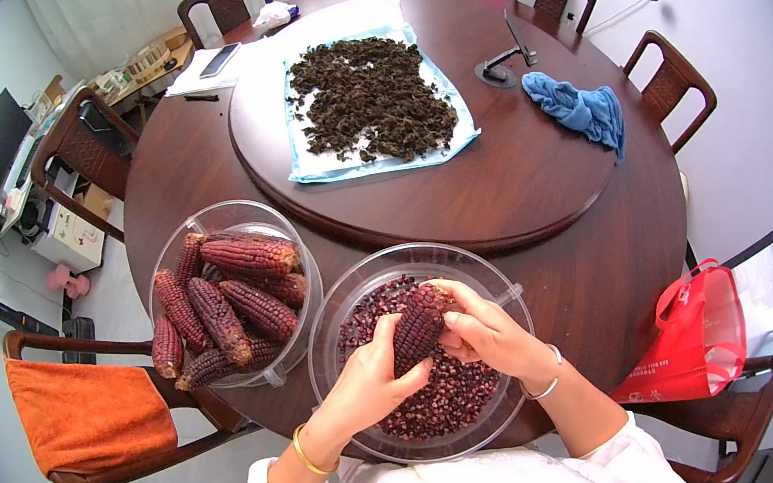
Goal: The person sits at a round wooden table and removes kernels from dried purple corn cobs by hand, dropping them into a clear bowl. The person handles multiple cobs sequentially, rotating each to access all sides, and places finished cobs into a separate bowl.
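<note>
Between my two hands is an ear of dark red corn (416,331), tilted over a clear plastic bowl (331,394). My left hand (381,375) grips its lower part, with the thumb along one side. At the upper end, my right hand (483,325) has its fingers wrapped around the tip and its thumb against the kernels. Loose dark red kernels (442,403) cover the bottom of the bowl. To the left stands a second clear bowl (307,269), heaped with several whole corn ears (220,313).
Both bowls stand on a round wooden table (581,271) with a raised turntable (501,200). Dark dried leaves (372,100) lie there on a blue-edged pad (295,169), beside a blue cloth (578,109) and a black stand (500,72). A red bag (705,335) rests on a chair at right.
</note>
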`<action>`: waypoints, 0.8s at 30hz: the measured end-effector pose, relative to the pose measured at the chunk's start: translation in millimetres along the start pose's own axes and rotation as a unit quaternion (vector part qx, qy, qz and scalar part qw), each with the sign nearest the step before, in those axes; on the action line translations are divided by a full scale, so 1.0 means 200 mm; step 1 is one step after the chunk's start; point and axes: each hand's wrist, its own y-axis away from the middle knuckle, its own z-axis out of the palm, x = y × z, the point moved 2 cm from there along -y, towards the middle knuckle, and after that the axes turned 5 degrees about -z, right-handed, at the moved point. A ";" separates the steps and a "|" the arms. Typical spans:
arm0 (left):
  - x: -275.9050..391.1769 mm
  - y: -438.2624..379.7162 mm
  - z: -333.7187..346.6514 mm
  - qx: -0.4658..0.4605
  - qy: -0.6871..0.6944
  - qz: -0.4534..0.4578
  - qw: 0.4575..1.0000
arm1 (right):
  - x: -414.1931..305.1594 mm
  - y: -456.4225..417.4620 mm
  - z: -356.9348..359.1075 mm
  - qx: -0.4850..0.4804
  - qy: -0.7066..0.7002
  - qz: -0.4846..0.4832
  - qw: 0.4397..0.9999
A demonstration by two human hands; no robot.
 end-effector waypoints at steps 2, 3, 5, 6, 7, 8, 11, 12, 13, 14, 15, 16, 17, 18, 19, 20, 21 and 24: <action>0.01 0.00 0.00 -0.001 -0.016 -0.007 1.000 | -0.01 -0.01 0.02 0.021 0.094 -0.022 0.995; 0.03 0.00 0.00 -0.005 -0.030 -0.018 0.999 | -0.02 -0.02 0.02 0.031 0.141 -0.033 0.989; 0.04 0.00 0.00 -0.014 -0.044 -0.030 0.998 | -0.03 -0.01 0.02 0.034 0.187 -0.040 0.981; 0.03 0.00 0.00 -0.017 -0.045 -0.031 0.998 | -0.03 -0.01 0.03 0.033 0.210 -0.043 0.976; 0.02 0.00 0.00 -0.020 -0.046 -0.032 0.998 | -0.04 -0.01 0.03 0.028 0.202 -0.034 0.978; 0.02 0.00 -0.01 -0.017 -0.036 -0.025 0.999 | -0.04 -0.01 0.03 0.024 0.195 -0.025 0.980; 0.02 0.00 -0.01 -0.009 -0.016 -0.009 1.000 | -0.05 -0.01 0.03 0.016 0.137 -0.018 0.990; 0.02 0.00 -0.01 -0.006 -0.017 -0.009 1.000 | -0.04 -0.01 0.03 0.014 0.111 -0.019 0.994; 0.02 0.00 -0.01 -0.002 -0.017 -0.009 1.000 | -0.04 -0.01 0.03 0.016 0.099 -0.023 0.995; 0.03 0.00 -0.01 0.003 -0.039 -0.004 0.999 | -0.04 -0.02 0.03 0.019 0.086 -0.028 0.996; 0.05 0.00 -0.01 0.008 -0.059 0.002 0.998 | -0.03 -0.02 0.03 0.023 0.075 -0.031 0.996; 0.06 0.00 0.00 0.012 -0.078 0.008 0.997 | -0.03 -0.02 0.03 0.033 0.108 -0.026 0.993; 0.06 0.00 0.00 0.010 -0.082 0.012 0.997 | -0.03 -0.01 0.03 0.043 0.141 -0.020 0.989; 0.05 0.00 0.01 0.011 -0.086 0.014 0.996 | -0.03 -0.02 0.03 0.050 0.173 -0.014 0.984; 0.05 0.01 0.01 0.012 -0.091 0.016 0.996 | -0.04 -0.01 0.04 0.046 0.183 -0.011 0.982; 0.05 0.01 0.01 0.007 -0.084 0.011 0.996 | -0.05 -0.01 0.04 0.043 0.193 -0.009 0.980; 0.05 0.01 0.00 0.002 -0.077 0.006 0.997 | -0.06 0.00 0.04 0.039 0.203 -0.006 0.978; 0.06 0.02 -0.01 0.000 -0.075 0.004 0.997 | -0.06 0.00 0.04 0.025 0.206 -0.016 0.978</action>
